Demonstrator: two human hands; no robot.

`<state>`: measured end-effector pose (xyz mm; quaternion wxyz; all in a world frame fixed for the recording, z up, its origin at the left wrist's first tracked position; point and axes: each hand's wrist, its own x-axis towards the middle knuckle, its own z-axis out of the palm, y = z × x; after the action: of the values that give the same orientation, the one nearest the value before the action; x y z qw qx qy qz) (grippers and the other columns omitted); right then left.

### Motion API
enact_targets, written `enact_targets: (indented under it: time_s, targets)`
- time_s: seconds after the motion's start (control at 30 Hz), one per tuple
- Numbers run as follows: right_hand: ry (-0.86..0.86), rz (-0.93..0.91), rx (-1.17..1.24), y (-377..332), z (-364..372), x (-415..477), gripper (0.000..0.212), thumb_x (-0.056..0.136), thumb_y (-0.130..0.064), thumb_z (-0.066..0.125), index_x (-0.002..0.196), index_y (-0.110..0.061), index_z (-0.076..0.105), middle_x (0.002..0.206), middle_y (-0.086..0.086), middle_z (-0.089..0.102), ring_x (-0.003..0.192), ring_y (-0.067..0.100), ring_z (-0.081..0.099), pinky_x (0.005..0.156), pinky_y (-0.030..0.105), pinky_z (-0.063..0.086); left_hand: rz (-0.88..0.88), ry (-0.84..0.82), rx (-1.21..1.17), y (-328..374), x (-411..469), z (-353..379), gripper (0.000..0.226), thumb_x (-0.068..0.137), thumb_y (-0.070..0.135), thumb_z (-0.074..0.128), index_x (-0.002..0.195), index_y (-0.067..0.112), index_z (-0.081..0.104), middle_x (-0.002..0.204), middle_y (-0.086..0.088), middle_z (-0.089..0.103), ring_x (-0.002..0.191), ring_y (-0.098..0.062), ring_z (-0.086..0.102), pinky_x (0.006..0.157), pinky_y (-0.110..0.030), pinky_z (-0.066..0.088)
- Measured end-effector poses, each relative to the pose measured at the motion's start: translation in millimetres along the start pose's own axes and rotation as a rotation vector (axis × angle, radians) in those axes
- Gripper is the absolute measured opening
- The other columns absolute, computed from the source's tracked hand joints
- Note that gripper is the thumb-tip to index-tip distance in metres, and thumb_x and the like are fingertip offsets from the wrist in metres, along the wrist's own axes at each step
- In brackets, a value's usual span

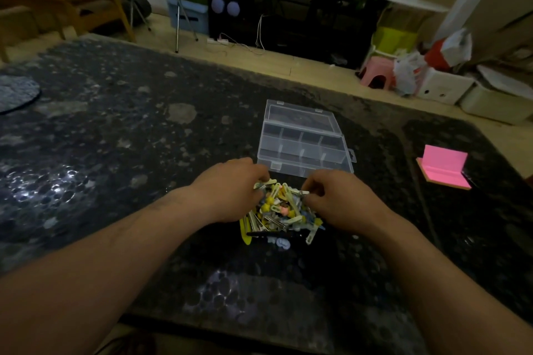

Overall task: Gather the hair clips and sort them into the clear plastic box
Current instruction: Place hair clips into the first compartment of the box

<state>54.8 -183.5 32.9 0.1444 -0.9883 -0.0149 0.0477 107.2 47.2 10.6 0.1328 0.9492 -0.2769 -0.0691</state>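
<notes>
Pastel plastic hair clips (pixel 281 215) heaped; hands (pixel 230 190) (pixel 337 200) grip pile.

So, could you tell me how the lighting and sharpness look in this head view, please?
Head view: dim overall; glare patches on the dark table; wide-angle bending at the edges; hair clips and clear plastic box fairly sharp, softer beyond.

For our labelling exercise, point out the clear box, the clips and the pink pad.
clear box (pixel 317 165), head view, front wall.
clips (pixel 281 212), head view, middle of the pile.
pink pad (pixel 444 161), head view, raised pink flap.
</notes>
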Motion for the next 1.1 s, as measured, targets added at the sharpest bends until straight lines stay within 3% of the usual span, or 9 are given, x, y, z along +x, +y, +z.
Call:
enact_targets:
  time_s: [0.2, 0.37, 0.53, 0.77, 0.9, 1.0, 1.1]
  targets:
    - [-0.022, 0.015, 0.101, 0.7, 0.7, 1.4, 0.021, 0.097, -0.018, 0.065, 0.113, -0.028, 0.072, 0.094, -0.013, 0.069, 0.085, 0.004, 0.065, 0.075, 0.027, 0.057, -0.003, 0.009, -0.037, -1.9, 1.6, -0.5, 0.038, 0.101, 0.044, 0.059, 0.138, 0.038, 0.054, 0.119, 0.005, 0.051, 0.108, -0.019, 0.058, 0.090, -0.039, 0.053]
    - [-0.063, 0.029, 0.225, -1.0, 3.5, 1.9, 0.029, 0.094, -0.016, 0.068, 0.121, -0.026, 0.067, 0.091, -0.009, 0.072, 0.081, 0.005, 0.068, 0.065, 0.022, 0.050, 0.003, 0.000, -0.047, -2.9, 3.5, 1.7, 0.036, 0.100, 0.047, 0.059, 0.136, 0.041, 0.054, 0.115, 0.007, 0.050, 0.106, -0.018, 0.058, 0.089, -0.040, 0.054]
    - [0.004, 0.045, 0.218, -5.7, 10.7, 5.1, 0.012, 0.099, -0.034, 0.069, 0.107, -0.026, 0.073, 0.090, -0.010, 0.073, 0.082, 0.004, 0.069, 0.078, 0.033, 0.061, 0.014, -0.024, -0.082, -2.1, 4.2, 0.8, 0.043, 0.099, 0.041, 0.063, 0.140, 0.038, 0.053, 0.112, 0.010, 0.047, 0.101, -0.014, 0.058, 0.088, -0.037, 0.054]
    - [-0.036, 0.078, 0.141, -2.8, 7.4, 7.6, 0.010, 0.095, -0.025, 0.066, 0.100, -0.026, 0.075, 0.092, -0.010, 0.072, 0.084, 0.009, 0.068, 0.081, 0.040, 0.061, 0.053, -0.074, -0.094, -6.3, 6.1, -6.0, 0.040, 0.098, 0.043, 0.066, 0.136, 0.035, 0.057, 0.090, 0.019, 0.042, 0.084, -0.005, 0.048, 0.071, -0.026, 0.040]
    - [-0.050, 0.097, 0.116, -3.0, 8.5, 9.2, 0.017, 0.096, -0.034, 0.061, 0.097, -0.024, 0.075, 0.092, -0.008, 0.074, 0.083, 0.010, 0.068, 0.081, 0.040, 0.061, 0.043, -0.118, -0.168, -8.6, 6.5, -14.5, 0.030, 0.100, 0.044, 0.063, 0.128, 0.035, 0.066, 0.088, 0.021, 0.052, 0.078, 0.002, 0.052, 0.068, -0.024, 0.043]
    - [-0.034, 0.117, 0.080, -5.6, 11.5, 15.0, 0.027, 0.100, -0.039, 0.055, 0.094, -0.023, 0.076, 0.089, -0.007, 0.074, 0.079, 0.012, 0.067, 0.078, 0.038, 0.060, 0.011, -0.090, -0.216, -8.9, 6.1, -19.6, 0.033, 0.103, 0.042, 0.058, 0.134, 0.035, 0.061, 0.097, 0.016, 0.062, 0.087, -0.005, 0.062, 0.078, -0.030, 0.052]
    - [-0.042, 0.112, 0.028, -7.6, 10.4, 18.3, 0.025, 0.103, -0.039, 0.059, 0.092, -0.025, 0.076, 0.088, -0.007, 0.074, 0.079, 0.013, 0.068, 0.076, 0.036, 0.060, -0.056, -0.005, -0.251, -16.5, 9.6, -22.0, 0.038, 0.103, 0.043, 0.057, 0.139, 0.032, 0.053, 0.104, 0.011, 0.067, 0.093, -0.012, 0.064, 0.079, -0.034, 0.051]
